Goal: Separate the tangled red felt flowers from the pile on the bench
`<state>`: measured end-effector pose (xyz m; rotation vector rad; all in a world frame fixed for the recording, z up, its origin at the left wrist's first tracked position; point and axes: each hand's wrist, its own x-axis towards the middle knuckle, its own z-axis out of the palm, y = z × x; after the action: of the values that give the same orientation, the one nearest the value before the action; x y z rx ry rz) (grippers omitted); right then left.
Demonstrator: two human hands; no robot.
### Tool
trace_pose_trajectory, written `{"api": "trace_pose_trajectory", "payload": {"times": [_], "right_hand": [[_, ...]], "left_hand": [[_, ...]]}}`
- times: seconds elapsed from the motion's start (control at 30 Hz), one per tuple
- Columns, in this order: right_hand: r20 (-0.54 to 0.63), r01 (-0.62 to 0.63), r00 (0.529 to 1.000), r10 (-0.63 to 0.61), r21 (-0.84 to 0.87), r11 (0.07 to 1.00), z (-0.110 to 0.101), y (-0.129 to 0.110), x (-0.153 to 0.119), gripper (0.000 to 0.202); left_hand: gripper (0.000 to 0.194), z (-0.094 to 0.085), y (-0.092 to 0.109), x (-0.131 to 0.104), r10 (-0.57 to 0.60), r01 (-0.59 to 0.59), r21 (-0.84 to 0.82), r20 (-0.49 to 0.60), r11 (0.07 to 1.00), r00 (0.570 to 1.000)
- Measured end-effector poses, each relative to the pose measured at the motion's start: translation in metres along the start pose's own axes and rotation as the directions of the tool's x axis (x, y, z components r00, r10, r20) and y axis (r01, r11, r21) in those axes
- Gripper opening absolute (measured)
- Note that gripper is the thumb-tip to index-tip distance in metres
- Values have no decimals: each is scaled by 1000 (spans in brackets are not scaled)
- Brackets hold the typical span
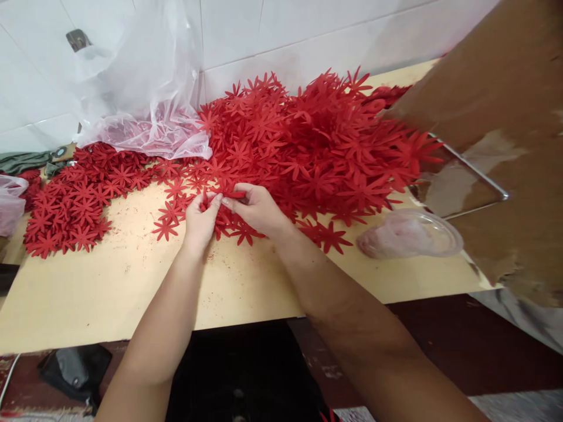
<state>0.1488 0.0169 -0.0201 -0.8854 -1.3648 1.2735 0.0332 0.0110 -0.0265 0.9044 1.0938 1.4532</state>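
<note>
Both hands meet at the front of a heap of red flower-shaped cutouts point(281, 140). My left hand point(200, 220) is closed, thumb and fingers pinching one red flower cutout point(229, 194). From the other side, my right hand point(259, 208) pinches the same cutout between thumb and forefinger. The thumbs nearly touch, and parts of the cutout are hidden behind the fingers. Several loose flower cutouts point(165, 228) lie flat just left of my hands. Farther left spreads a darker pile of red flower cutouts point(65, 205).
A clear plastic bag point(149, 129) with red pieces stands at the back against the tiled wall point(308, 35). On the right, a transparent plastic tub point(409, 234) lies tilted beside a large brown board point(497, 164) and a metal rod point(475, 167). The pale tabletop point(109, 293) ends near my body.
</note>
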Motion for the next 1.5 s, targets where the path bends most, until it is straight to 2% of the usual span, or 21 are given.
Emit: {"api": "trace_pose_trajectory", "payload": {"times": [0.13, 0.23, 0.37, 0.47, 0.57, 0.73, 0.8, 0.9, 1.03, 1.2, 1.33, 1.43, 1.5], "right_hand": [[-169, 16, 985, -14, 11, 1000, -10, 5, 7, 14], [-347, -33, 936, 51, 57, 998, -19, 7, 12, 10], [-439, -42, 894, 89, 115, 992, -21, 6, 16, 12], [-409, -45, 909, 77, 88, 995, -18, 5, 15, 13], [-356, -41, 934, 33, -14, 999, -19, 4, 12, 18], [-306, -36, 952, -18, -168, 985, -21, 1, 7, 38], [-249, -8, 968, -31, -155, 988, -18, -1, 6, 37], [-127, 50, 990, -65, -119, 992, -12, -4, 5, 37], [-35, 48, 998, -52, -115, 992, -7, -5, 4, 48], [-75, 45, 995, -61, -198, 979, -14, -1, 5, 57], [-172, 66, 977, -124, -308, 949, -26, 8, 9, 45], [-275, 102, 921, -274, -510, 854, -31, 11, 11, 32], [-295, 135, 872, -390, -622, 771, -30, 9, 9, 31]], "left_hand": [[20, 0, 1, -2, -19, 15, 49, 66, 999, 998], [16, -2, 4, -1, -13, 6, 93, 78, 996, 997], [13, -3, 3, 0, 3, -12, 147, 55, 989, 998], [26, -5, 0, 3, 36, -33, 237, -9, 971, 999], [36, -12, -1, 7, 119, -92, 343, -59, 935, 991], [30, -20, 3, 10, 271, -224, 455, -41, 862, 962], [21, -18, 6, 7, 270, -248, 409, 4, 878, 963], [16, -10, 9, 1, 194, -210, 252, 86, 945, 977], [19, -4, 11, -2, 127, -137, 113, 89, 984, 988], [21, -8, 12, 3, 42, -42, 17, -27, 999, 999], [21, -10, 15, 5, 36, -37, -7, -77, 999, 996], [23, -9, 13, 4, 32, -31, 15, -36, 999, 999], [27, -8, 11, 3, 38, -38, 32, -10, 999, 999]]}}
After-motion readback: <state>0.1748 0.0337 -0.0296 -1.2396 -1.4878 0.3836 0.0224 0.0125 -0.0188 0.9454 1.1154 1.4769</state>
